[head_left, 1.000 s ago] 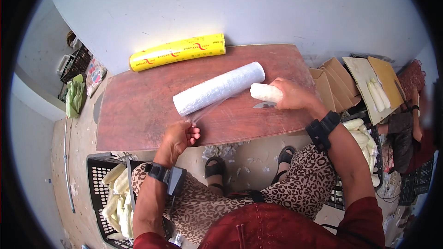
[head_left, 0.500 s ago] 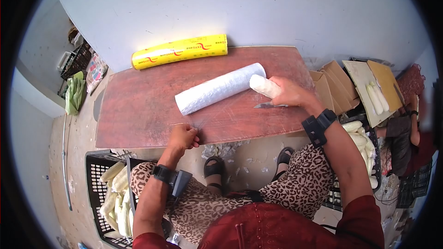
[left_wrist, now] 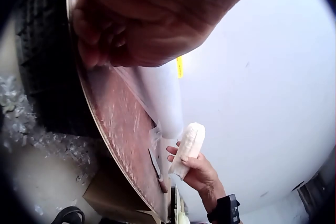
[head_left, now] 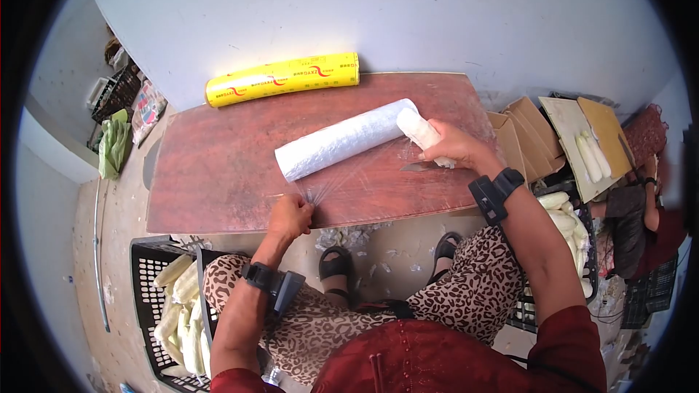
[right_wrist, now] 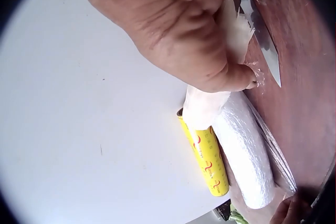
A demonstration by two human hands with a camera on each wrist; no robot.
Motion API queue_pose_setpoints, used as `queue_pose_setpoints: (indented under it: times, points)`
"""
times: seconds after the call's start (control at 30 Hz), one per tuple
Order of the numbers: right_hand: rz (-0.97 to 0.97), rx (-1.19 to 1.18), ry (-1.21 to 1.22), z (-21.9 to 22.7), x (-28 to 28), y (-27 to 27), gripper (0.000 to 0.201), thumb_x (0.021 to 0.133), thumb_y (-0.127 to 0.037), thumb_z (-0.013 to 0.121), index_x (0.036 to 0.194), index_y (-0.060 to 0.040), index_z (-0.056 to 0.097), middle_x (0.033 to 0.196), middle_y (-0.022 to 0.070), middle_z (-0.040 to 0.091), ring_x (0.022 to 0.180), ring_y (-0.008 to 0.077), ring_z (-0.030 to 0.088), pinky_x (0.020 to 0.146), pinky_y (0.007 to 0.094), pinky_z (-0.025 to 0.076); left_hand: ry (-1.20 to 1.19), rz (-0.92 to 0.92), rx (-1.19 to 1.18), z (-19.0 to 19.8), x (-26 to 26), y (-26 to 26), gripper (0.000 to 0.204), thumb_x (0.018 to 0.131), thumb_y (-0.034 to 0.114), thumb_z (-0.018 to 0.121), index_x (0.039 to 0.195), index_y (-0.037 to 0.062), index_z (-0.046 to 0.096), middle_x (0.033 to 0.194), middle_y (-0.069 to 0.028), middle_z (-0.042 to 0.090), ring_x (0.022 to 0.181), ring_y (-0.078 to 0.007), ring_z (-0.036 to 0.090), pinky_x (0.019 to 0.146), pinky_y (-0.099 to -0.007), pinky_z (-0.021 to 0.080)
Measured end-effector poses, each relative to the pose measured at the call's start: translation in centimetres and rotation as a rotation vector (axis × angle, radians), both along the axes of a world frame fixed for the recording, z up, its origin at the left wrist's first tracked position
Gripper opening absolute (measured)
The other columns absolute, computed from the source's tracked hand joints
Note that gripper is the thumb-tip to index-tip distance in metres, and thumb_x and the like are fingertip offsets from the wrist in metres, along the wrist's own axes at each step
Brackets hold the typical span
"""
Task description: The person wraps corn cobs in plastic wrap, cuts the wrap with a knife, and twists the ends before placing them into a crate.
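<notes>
My left hand (head_left: 291, 216) pinches the free edge of clear cling film (head_left: 338, 182) at the table's front edge. The film runs from there to a big white cling film roll (head_left: 346, 140) lying slantwise on the red-brown table (head_left: 211, 145). My right hand (head_left: 457, 144) grips a long pale vegetable (head_left: 418, 129) with a ragged, husk-like end, its smooth end overlapping the roll's right end in the head view. Below that hand lies a knife (right_wrist: 265, 40), its blade bare on the tabletop.
A yellow printed tube (head_left: 284, 78) lies along the table's back by the wall. Black crates of pale vegetables stand left (head_left: 143, 276) and right (head_left: 593, 269) of my legs. Cardboard boxes (head_left: 520, 135) sit past the right edge. Another person (head_left: 633, 218) is at far right.
My left hand has turned knuckles up, staying by the front edge with the film. My right hand has tilted the vegetable from nearly level to a steeper slant.
</notes>
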State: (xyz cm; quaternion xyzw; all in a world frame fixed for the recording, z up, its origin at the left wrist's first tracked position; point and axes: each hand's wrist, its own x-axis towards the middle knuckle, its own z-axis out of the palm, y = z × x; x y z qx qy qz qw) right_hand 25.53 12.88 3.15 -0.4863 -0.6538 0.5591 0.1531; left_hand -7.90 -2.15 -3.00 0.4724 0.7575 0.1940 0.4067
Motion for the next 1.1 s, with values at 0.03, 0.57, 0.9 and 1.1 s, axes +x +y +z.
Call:
queue_pose_setpoints:
  times: [0.03, 0.57, 0.9, 1.1]
  points:
    - [-0.003, -0.051, 0.101, -0.4, 0.2, 0.2, 0.063, 0.070, -0.006, 0.076, 0.126, 0.0003, 0.049, 0.108, 0.0071, 0.058, 0.097, 0.0165, 0.058, 0.083, 0.0309, 0.049, 0.038, -0.022, 0.009, -0.2, -0.1, 0.0, 0.025, 0.090, 0.018, 0.057, 0.077, -0.0023, 0.063, 0.063, -0.0096, 0.064, 0.051, -0.0172, 0.065, 0.050, -0.0322, 0.051]
    - [0.167, 0.435, -0.103, 0.5, -3.9, -1.4, 0.059, 0.067, -0.006, 0.074, 0.122, -0.0043, 0.052, 0.104, 0.0088, 0.063, 0.098, 0.0210, 0.060, 0.088, 0.0344, 0.047, -0.139, 0.042, -0.056, 0.7, 0.0, -0.3, 0.022, 0.090, 0.017, 0.060, 0.076, -0.0008, 0.062, 0.063, -0.0083, 0.063, 0.047, -0.0146, 0.062, 0.042, -0.0290, 0.045]
    - [-0.033, -0.139, 0.219, -0.5, 1.4, 0.5, 0.060, 0.071, -0.002, 0.074, 0.127, -0.0021, 0.051, 0.107, 0.0043, 0.057, 0.099, 0.0151, 0.057, 0.083, 0.0311, 0.049, 0.311, -0.134, 0.080, -0.7, 0.3, -0.1, 0.020, 0.082, 0.023, 0.062, 0.082, 0.0039, 0.068, 0.082, -0.0218, 0.068, 0.081, -0.0383, 0.066, 0.075, -0.0458, 0.053]
    - [-0.021, -0.323, 0.296, -1.4, 1.7, 0.4, 0.062, 0.075, 0.002, 0.071, 0.131, -0.0036, 0.046, 0.108, 0.0048, 0.056, 0.093, 0.0146, 0.060, 0.077, 0.0298, 0.052, 0.424, -0.133, 0.108, 0.5, 0.4, -0.4, 0.018, 0.083, 0.024, 0.060, 0.088, 0.0080, 0.068, 0.090, -0.0212, 0.068, 0.089, -0.0399, 0.065, 0.079, -0.0476, 0.051]
